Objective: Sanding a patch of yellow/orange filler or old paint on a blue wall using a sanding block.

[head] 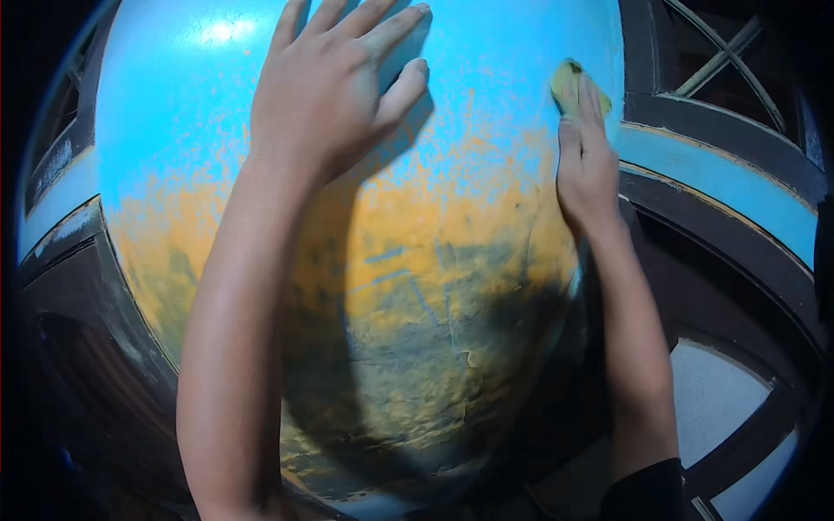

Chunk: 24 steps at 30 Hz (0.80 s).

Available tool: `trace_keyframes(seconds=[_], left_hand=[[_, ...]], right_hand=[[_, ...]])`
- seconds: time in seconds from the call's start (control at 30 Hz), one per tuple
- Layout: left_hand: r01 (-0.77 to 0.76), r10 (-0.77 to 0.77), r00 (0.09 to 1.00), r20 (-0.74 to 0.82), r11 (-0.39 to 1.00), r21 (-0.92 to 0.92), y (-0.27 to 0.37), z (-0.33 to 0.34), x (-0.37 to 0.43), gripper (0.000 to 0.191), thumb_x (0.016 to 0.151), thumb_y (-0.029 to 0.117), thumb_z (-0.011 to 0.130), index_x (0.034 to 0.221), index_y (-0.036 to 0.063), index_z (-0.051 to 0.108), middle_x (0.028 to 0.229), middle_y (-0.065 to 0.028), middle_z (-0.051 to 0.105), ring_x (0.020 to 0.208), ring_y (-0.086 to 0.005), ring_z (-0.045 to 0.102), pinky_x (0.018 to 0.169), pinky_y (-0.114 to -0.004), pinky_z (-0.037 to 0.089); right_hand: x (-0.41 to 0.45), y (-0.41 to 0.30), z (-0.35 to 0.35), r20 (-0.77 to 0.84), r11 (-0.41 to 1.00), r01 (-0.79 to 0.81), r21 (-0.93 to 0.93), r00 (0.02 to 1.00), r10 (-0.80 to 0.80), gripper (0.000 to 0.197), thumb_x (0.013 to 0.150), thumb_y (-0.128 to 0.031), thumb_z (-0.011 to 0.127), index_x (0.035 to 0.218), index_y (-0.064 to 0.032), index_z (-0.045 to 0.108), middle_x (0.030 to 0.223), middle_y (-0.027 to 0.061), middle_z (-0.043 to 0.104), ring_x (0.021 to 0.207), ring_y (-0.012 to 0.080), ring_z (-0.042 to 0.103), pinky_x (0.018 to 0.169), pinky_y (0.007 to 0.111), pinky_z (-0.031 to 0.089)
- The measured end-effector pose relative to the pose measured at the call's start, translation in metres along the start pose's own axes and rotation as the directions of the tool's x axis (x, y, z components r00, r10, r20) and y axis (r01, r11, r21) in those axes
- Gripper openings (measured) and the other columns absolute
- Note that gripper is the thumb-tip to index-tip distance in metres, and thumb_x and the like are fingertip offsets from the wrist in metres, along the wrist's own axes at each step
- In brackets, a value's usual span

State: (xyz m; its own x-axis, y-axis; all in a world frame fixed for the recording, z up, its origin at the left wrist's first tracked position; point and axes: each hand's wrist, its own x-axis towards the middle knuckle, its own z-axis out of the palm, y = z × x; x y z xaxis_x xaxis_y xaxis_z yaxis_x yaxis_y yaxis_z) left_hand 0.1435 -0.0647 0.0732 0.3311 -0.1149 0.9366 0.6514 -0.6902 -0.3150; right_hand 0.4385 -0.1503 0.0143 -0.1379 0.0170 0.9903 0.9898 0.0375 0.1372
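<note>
A wall (pixel 404 221) painted bright blue above, with worn orange and dark, rough patches lower down, fills the middle of the head view. Flat against its upper part lies my left hand (pixel 326 84), fingers spread and holding nothing. My right hand (pixel 586 156) presses a yellow-green cloth or sponge (pixel 565 88) to the blue paint near the wall's right edge. The fingers lie over this piece; its exact kind cannot be told. Blue paint breaks into orange speckles between the two hands.
Dark wooden frames border the wall on both sides. At the upper right is an opening with crossed bars (pixel 723 55), and below it runs a blue band (pixel 717 185). A dark panel (pixel 98 391) stands at the lower left, a pale panel (pixel 713 397) at the lower right.
</note>
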Motion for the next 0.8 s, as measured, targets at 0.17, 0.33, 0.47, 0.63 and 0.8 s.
trace_keyframes(seconds=[0.17, 0.33, 0.47, 0.63, 0.8], left_hand=[[-0.041, 0.051, 0.994, -0.096, 0.994, 0.102, 0.000, 0.009, 0.003, 0.055, 0.096, 0.042, 0.052, 0.138, 0.0095, 0.064, 0.156, -0.0129, 0.053, 0.149, -0.0393, 0.041, 0.124, -0.062, 0.027], [-0.063, 0.065, 0.994, -0.084, 0.998, 0.028, 0.001, 0.006, 0.004, 0.054, 0.096, 0.041, 0.053, 0.138, 0.0089, 0.064, 0.155, -0.0134, 0.053, 0.149, -0.0396, 0.041, 0.123, -0.062, 0.028], [-0.041, 0.044, 0.997, -0.068, 0.998, 0.049, -0.007, 0.005, -0.003, 0.054, 0.095, 0.041, 0.055, 0.138, 0.0099, 0.064, 0.155, -0.0136, 0.053, 0.149, -0.0393, 0.041, 0.124, -0.062, 0.028], [0.042, -0.054, 0.983, 0.173, 0.996, 0.074, 0.012, -0.015, 0.009, 0.070, 0.098, 0.057, 0.046, 0.152, 0.0147, 0.053, 0.165, -0.0132, 0.040, 0.156, -0.0386, 0.028, 0.127, -0.062, 0.017], [-0.014, 0.007, 0.999, 0.037, 0.982, 0.187, 0.006, 0.006, 0.006, 0.080, 0.096, 0.070, 0.039, 0.157, 0.0194, 0.047, 0.171, -0.0113, 0.029, 0.160, -0.0398, 0.016, 0.127, -0.067, 0.007]], right_hand=[[0.001, 0.011, -0.004, 0.012, 0.993, 0.073, -0.091, 0.997, -0.072, 0.045, 0.111, -0.028, 0.047, 0.152, -0.0100, 0.054, 0.164, 0.0187, 0.040, 0.156, 0.0391, 0.029, 0.125, 0.047, 0.028], [0.069, 0.033, -0.006, -0.032, 0.988, 0.058, -0.146, 0.997, -0.063, 0.047, 0.111, -0.032, 0.047, 0.152, -0.0106, 0.054, 0.166, 0.0172, 0.037, 0.156, 0.0351, 0.029, 0.125, 0.047, 0.029], [0.019, 0.004, 0.008, -0.022, 0.999, 0.031, -0.027, 0.999, -0.032, 0.046, 0.112, -0.032, 0.044, 0.152, -0.0113, 0.054, 0.167, 0.0177, 0.034, 0.157, 0.0371, 0.027, 0.125, 0.047, 0.028], [-0.020, 0.000, -0.004, 0.050, 0.992, 0.091, -0.092, 0.995, -0.087, 0.045, 0.111, -0.026, 0.046, 0.154, -0.0115, 0.053, 0.165, 0.0199, 0.037, 0.157, 0.0388, 0.026, 0.126, 0.049, 0.025], [0.066, 0.022, -0.005, -0.027, 0.998, 0.057, -0.006, 0.998, -0.057, 0.045, 0.111, -0.028, 0.047, 0.153, -0.0118, 0.054, 0.164, 0.0196, 0.039, 0.156, 0.0393, 0.027, 0.126, 0.049, 0.025]])
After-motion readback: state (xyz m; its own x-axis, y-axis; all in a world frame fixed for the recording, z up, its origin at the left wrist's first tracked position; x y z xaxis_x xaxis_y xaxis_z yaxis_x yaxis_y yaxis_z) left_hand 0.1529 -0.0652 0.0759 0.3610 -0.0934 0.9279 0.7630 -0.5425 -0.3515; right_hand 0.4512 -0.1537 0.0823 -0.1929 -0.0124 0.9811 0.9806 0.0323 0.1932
